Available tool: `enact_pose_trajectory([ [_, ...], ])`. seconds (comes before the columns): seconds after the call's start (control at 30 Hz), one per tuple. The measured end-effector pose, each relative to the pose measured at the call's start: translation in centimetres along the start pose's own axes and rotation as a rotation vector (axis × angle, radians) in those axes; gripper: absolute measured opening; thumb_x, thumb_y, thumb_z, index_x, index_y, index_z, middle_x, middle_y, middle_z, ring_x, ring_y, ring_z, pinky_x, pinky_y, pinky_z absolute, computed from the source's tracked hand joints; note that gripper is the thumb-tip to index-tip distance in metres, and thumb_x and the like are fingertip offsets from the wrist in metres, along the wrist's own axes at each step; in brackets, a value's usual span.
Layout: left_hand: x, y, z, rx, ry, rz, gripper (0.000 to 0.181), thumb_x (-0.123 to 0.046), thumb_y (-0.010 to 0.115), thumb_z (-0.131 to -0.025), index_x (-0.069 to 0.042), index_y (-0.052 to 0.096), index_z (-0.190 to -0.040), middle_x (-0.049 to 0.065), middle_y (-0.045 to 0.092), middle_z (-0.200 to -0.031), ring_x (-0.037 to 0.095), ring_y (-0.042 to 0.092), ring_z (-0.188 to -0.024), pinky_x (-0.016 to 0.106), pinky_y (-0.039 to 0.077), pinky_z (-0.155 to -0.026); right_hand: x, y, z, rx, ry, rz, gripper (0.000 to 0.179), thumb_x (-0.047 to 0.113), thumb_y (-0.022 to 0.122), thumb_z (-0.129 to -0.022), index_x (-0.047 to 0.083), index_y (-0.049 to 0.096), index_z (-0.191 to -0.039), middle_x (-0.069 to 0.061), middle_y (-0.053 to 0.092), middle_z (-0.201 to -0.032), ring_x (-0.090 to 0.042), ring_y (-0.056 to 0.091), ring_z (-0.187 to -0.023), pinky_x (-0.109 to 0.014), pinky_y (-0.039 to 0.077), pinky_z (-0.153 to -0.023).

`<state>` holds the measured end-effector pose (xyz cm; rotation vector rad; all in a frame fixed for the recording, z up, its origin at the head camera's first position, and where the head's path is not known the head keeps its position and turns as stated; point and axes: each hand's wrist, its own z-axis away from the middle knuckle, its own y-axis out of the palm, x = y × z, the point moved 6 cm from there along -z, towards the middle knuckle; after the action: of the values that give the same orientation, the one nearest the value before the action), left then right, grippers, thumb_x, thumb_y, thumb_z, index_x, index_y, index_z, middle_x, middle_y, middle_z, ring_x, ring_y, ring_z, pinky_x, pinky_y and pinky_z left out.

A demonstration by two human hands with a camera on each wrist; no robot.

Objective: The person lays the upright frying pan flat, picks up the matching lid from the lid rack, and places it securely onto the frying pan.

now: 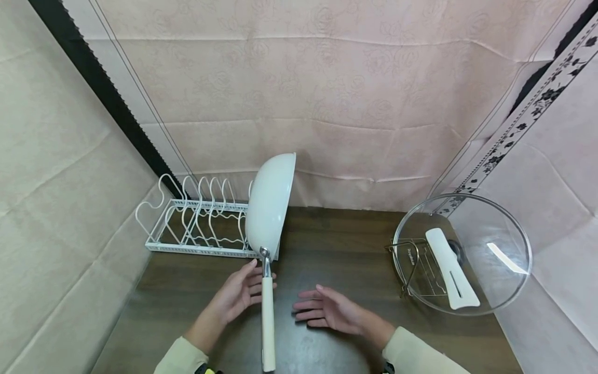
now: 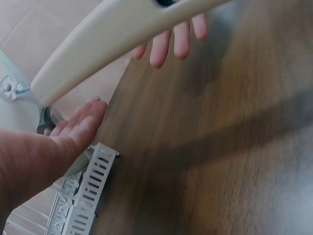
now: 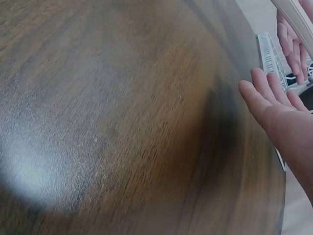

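Note:
A white pan point(image 1: 268, 202) stands on its side at the right end of a white dish rack point(image 1: 201, 251), its long cream handle point(image 1: 268, 324) pointing toward me. My left hand point(image 1: 240, 292) is just left of the handle near the metal joint, fingers extended and passing beneath it, not curled round it. To the right of the handle, my right hand point(image 1: 334, 311) hovers over the table with straight, spread fingers and holds nothing. In the left wrist view the handle point(image 2: 98, 49) crosses above the left hand point(image 2: 63, 142).
At the right, a glass lid point(image 1: 514, 249) with a clear rim stands tilted in a small wire rack point(image 1: 427, 270). A white lid handle point(image 1: 450, 270) runs across it. The wooden table point(image 1: 336, 239) meets draped cloth at the back and both sides.

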<state>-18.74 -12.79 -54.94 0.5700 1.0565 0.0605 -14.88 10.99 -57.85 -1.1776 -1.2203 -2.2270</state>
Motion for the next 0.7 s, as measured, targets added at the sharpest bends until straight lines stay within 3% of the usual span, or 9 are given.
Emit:
enact_pose_trajectory([
  [0.2,0.5,0.6,-0.2,-0.06,-0.024,0.021,0.045,-0.046,0.053,-0.106,-0.006,0.054,-0.127,0.012,0.075,-0.118,0.029,0.073,-0.11,0.048,0.056,-0.1,-0.3,0.5,-0.4,0.018,0.003,-0.001,0.078,0.051,0.021,-0.111,-0.008,0.009,-0.16,-0.032,0.022,-0.165,-0.048,0.031,-0.151,-0.06,0.021,-0.125],
  [0.47,1.2,1.2,-0.5,-0.11,-0.054,0.053,0.045,-0.049,0.058,-0.103,-0.007,0.062,-0.119,0.01,0.077,-0.112,0.026,0.075,-0.101,0.05,0.057,-0.099,-0.6,0.9,-1.2,0.04,0.004,-0.012,0.076,0.051,0.019,-0.111,-0.008,0.012,-0.16,-0.033,0.024,-0.164,-0.05,0.031,-0.15,-0.059,0.025,-0.124],
  [0.7,1.8,1.9,-0.5,-0.088,-0.085,0.063,0.048,-0.048,0.059,-0.103,-0.002,0.067,-0.116,0.008,0.078,-0.106,0.022,0.076,-0.093,0.042,0.062,-0.089,-0.8,1.3,-1.5,0.032,0.031,-0.016,0.077,0.051,0.02,-0.111,-0.009,0.013,-0.159,-0.033,0.027,-0.163,-0.045,0.039,-0.148,-0.056,0.029,-0.123],
])
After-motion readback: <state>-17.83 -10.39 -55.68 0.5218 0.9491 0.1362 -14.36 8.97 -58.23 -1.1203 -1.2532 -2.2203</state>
